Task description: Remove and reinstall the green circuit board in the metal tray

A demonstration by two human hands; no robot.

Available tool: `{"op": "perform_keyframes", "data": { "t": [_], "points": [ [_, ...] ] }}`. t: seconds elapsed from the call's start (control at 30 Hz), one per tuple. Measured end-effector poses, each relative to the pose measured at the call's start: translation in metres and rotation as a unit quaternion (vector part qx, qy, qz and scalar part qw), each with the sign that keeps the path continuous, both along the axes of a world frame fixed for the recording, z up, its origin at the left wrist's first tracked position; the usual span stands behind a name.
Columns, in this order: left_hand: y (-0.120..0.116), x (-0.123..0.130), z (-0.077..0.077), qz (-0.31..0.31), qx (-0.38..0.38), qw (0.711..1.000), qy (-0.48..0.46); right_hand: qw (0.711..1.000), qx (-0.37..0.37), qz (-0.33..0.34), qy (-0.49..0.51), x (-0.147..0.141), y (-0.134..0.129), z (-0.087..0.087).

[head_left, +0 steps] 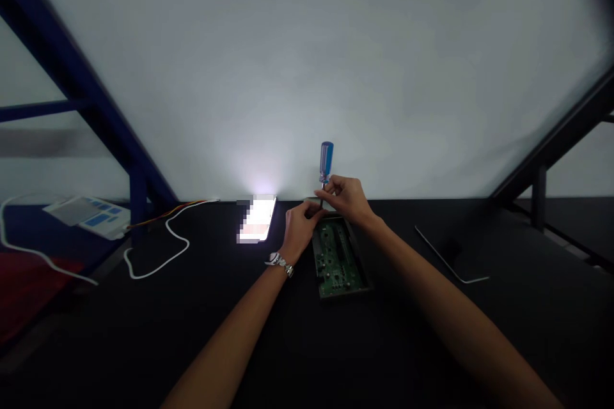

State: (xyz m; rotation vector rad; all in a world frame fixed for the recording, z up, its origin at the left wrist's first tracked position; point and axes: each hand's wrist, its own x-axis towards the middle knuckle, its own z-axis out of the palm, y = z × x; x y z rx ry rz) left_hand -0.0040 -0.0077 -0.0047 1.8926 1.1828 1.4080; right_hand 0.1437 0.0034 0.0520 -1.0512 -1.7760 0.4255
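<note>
The circuit board point(330, 262) lies in its shallow casing point(348, 294) on the dark table point(292, 358), long axis running away from us. At its far end the screwdriver point(326, 160) stands nearly upright, handle up. Our right hand point(349, 197) pinches the shaft below the handle; our left hand point(300, 225) bends in lower, nearer the tip (gripping shaft or casing, we cannot tell).

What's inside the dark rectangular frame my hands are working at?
A green circuit board with small components lies inside the dark frame. Your left hand partly covers the far-left corner, so that spot can't be seen clearly; nor can anything beneath the board.
</note>
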Motion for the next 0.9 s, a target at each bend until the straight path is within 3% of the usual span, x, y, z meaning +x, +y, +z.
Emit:
{"op": "perform_keyframes", "data": {
  "t": [0.13, 0.37, 0.6, 0.9],
  "points": [
    [0.001, -0.001, -0.001, -0.001, -0.018, 1.0, 0.007, 1.0, -0.005, -0.011, 0.007, 0.001, 0.0, 0.001],
    [0.004, -0.004, -0.003, -0.027, -0.01, 1.0, 0.01, 0.986, -0.113, 0.116, 0.033, 0.01, -0.004, 0.014],
    [0.003, -0.007, -0.003, -0.052, -0.004, 0.998, 0.017, 0.991, -0.105, 0.064, 0.054, 0.005, -0.002, 0.006],
    [0.005, -0.015, 0.002, -0.075, 0.004, 0.996, 0.046, 0.97, -0.149, 0.128, 0.143, 0.007, -0.007, 0.02]
  ]
}}
